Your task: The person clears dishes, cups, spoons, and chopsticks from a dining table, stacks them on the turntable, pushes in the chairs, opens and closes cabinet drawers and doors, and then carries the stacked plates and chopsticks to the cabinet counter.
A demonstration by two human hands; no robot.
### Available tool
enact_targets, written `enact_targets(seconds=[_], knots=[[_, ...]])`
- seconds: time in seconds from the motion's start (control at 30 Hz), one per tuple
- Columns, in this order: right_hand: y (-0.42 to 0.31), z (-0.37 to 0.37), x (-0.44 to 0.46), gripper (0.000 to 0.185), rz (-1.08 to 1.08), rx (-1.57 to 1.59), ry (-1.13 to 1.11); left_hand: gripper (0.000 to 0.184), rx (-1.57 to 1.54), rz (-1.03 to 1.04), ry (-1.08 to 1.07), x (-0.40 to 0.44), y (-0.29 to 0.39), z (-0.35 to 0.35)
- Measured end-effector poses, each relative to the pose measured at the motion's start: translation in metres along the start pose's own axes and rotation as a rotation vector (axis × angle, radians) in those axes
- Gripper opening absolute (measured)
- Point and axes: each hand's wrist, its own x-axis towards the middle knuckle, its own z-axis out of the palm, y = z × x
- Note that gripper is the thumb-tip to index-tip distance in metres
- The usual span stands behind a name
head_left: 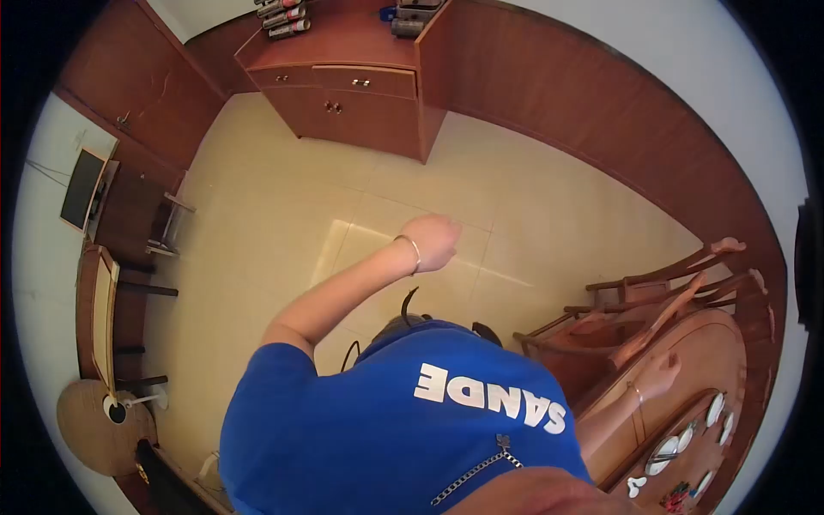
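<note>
My left hand (432, 242) is held out in front of my body above the tiled floor, its fingers curled into a loose fist with nothing showing in it. A thin bracelet (415, 251) circles that wrist. To the right, my right hand (659, 374) is over the round wooden table (721, 330), its fingers also curled and no object visible in them. Whether it touches the tabletop is unclear. White dishes (661, 455) and a small red and green item (676, 496) lie nearer the table's lower part.
Wooden chairs (601, 330) stand beside the table. A wooden cabinet (369, 112) is ahead, with rolled or cylindrical items (289, 29) on top. On the left are a monitor (83, 189), a dark desk (129, 215) and a round wooden stool or tabletop (90, 438).
</note>
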Motion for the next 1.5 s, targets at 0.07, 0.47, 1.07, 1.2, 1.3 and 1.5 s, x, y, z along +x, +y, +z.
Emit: enact_targets(seconds=[0.07,0.47,1.07,1.2,1.3,1.5], knots=[[-0.034,0.027,-0.011,0.037,-0.125,0.096,-0.04,0.024,0.175,0.156,-0.118,-0.008,0.006,-0.057],[-0.249,0.144,-0.081,0.039,-0.342,0.195,-0.587,0.039,0.702,0.483,-0.583,-0.02,0.043,-0.25],[-0.64,0.33,-0.189,0.041,-0.407,0.203,-1.313,0.046,0.187,0.375,-0.298,0.044,-0.237,-0.397],[-0.725,0.375,-0.24,0.026,-0.751,0.263,-1.259,0.048,-0.242,0.244,0.024,-0.001,-0.319,-0.435],[-0.751,0.444,-0.304,0.032,-1.047,0.432,-0.98,0.049,-0.631,0.113,0.249,-0.039,-0.399,-0.447],[-0.822,0.478,-0.383,0.038,-0.991,0.3,-1.17,0.032,-1.24,-0.053,0.457,-0.084,-0.543,-0.438]])
